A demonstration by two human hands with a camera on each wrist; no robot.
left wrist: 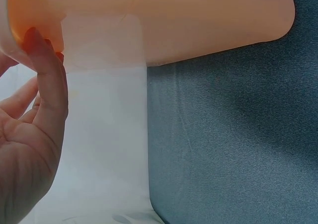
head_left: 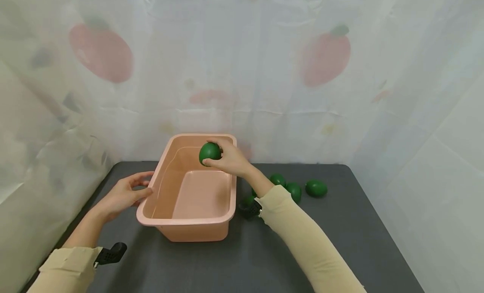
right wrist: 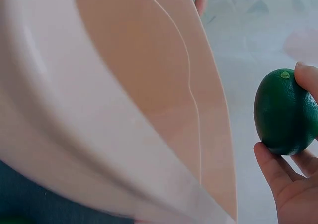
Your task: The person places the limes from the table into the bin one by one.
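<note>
Pinching a green avocado [head_left: 209,153] between thumb and curled fingers, my right hand [head_left: 230,159] holds it above the pink tub [head_left: 190,226]. My left hand [head_left: 122,195], fingers relaxed and apart, touches the tub's left rim. Neither item shows readable writing.

avocado [head_left: 209,153] in right hand [head_left: 230,158]: showing dark green | tub [head_left: 189,226]: showing salmon pink | tabletop [head_left: 340,242]: showing dk grey | loose avocados [head_left: 316,188]: showing green | sleeves [head_left: 302,234]: showing beige | backdrop [head_left: 264,53]: showing white w/ faded red fruit print
</note>
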